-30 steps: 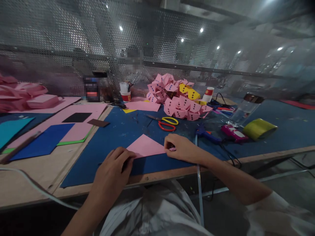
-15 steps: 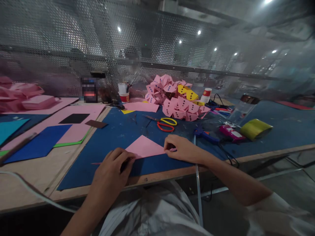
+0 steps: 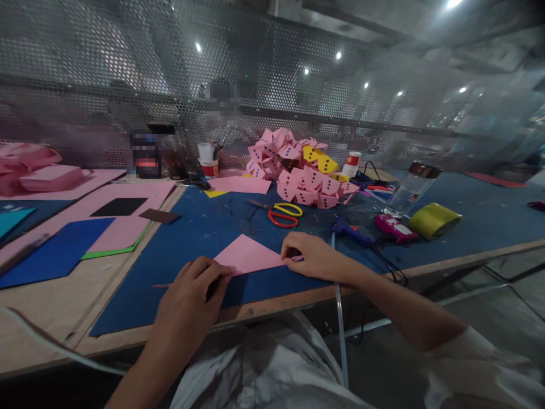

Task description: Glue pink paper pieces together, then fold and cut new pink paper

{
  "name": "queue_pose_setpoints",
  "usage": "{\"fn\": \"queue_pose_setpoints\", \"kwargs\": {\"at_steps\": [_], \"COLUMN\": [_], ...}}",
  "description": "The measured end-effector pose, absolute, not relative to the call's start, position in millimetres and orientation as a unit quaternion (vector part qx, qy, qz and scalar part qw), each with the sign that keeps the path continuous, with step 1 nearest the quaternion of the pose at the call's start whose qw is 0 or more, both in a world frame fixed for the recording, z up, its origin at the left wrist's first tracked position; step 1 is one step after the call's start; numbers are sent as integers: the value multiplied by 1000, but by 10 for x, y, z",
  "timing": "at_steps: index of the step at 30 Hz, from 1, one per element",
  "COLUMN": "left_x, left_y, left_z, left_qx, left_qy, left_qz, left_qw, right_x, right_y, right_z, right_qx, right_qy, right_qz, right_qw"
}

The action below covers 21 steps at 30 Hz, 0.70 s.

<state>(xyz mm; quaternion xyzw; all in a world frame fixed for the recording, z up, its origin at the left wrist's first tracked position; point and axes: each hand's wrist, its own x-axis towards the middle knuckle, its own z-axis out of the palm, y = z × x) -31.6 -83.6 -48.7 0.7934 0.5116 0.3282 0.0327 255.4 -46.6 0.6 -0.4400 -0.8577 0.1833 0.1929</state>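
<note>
A pink sheet of paper or thin foam (image 3: 249, 254), triangular as seen here, lies on the blue table mat near the front edge. The fingers of my left hand (image 3: 191, 298) are closed at its lower left edge, and the hand covers that corner. At the right corner, my right hand (image 3: 309, 255) has its thumb and index finger pinched together on the sheet. A thin pink tip (image 3: 162, 286) shows left of my left hand. Behind the sheet lie scissors (image 3: 283, 216) with one red and one yellow handle loop. A blue glue gun (image 3: 351, 232) rests right of my right hand.
Pink dotted paper pieces (image 3: 298, 165) are heaped at the back. A glass bottle (image 3: 411, 187), a yellow roll (image 3: 434, 221) and a magenta object (image 3: 395, 228) stand to the right. Coloured sheets (image 3: 59, 250) lie left. A perforated metal screen (image 3: 170, 68) rises behind.
The view has shifted slightly, so most things sit a little further left. Both hands keep the same hold on the pink sheet.
</note>
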Motion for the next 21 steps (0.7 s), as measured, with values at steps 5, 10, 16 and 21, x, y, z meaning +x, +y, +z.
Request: {"fn": "queue_pose_setpoints", "kwargs": {"at_steps": [5, 10, 16, 21], "left_x": [-223, -145, -93, -57], "left_y": [-812, -751, -743, -738], "left_z": [-444, -409, -376, -372], "left_qx": [788, 793, 792, 796], "left_qy": [542, 537, 541, 557], "left_qz": [291, 286, 280, 238], "left_qw": [15, 39, 46, 14], "right_x": [2453, 2279, 2042, 1897], "right_y": [-452, -430, -387, -375], "right_z": [9, -41, -102, -68], "right_qx": [-473, -461, -433, -425], "right_qy": [-845, -858, -876, -881], "right_qz": [176, 143, 118, 119], "right_qw": [178, 176, 177, 168]}}
